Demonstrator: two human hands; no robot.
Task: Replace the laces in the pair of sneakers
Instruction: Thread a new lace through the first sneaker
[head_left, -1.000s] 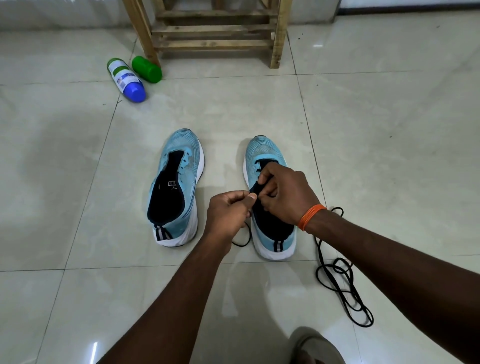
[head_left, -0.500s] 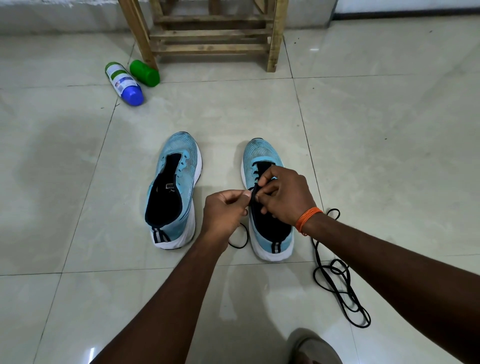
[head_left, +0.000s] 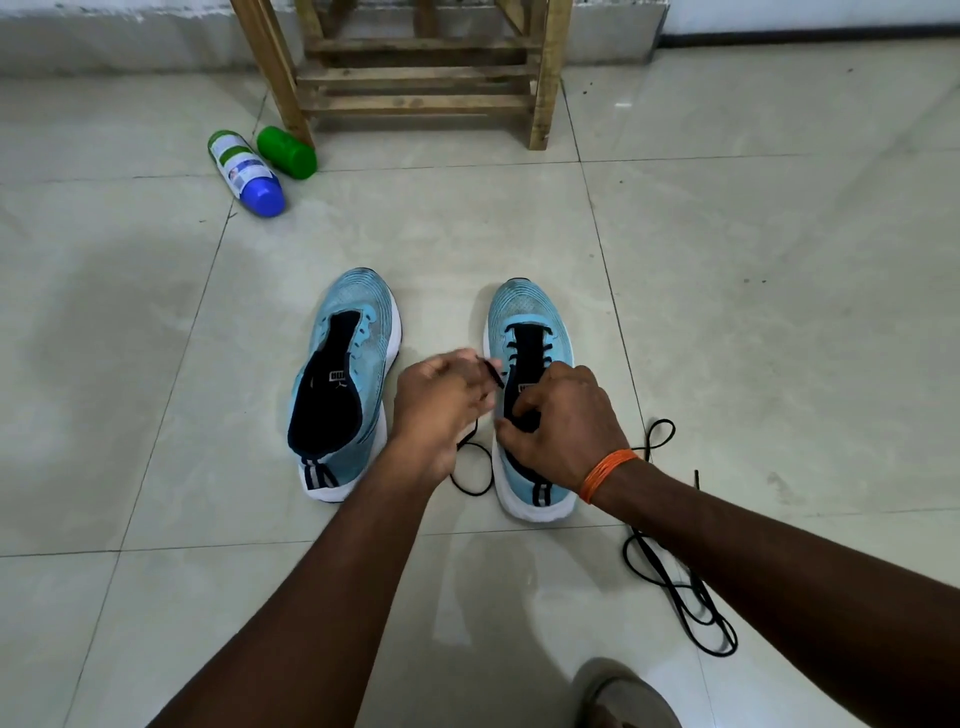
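Two light blue sneakers stand side by side on the tiled floor, toes pointing away. The left sneaker (head_left: 345, 384) has no lace. The right sneaker (head_left: 530, 332) has a black lace (head_left: 475, 462) threaded through its front eyelets. My left hand (head_left: 441, 410) pinches the lace's end between the shoes, and a loop of lace hangs below it. My right hand (head_left: 563, 421) rests on the right sneaker's opening, fingers closed on the tongue and lace there. A second black lace (head_left: 680, 592) lies loose on the floor to the right, partly under my right forearm.
A wooden stool (head_left: 415, 78) stands at the back. A white bottle with a blue cap (head_left: 247, 171) and a green container (head_left: 287, 151) lie on the floor by its left leg. My sandalled foot (head_left: 623, 696) shows at the bottom edge.
My left hand has pulled the lace end out to the left, away from the right sneaker. My right hand has slid back toward the heel, uncovering the laced front eyelets.
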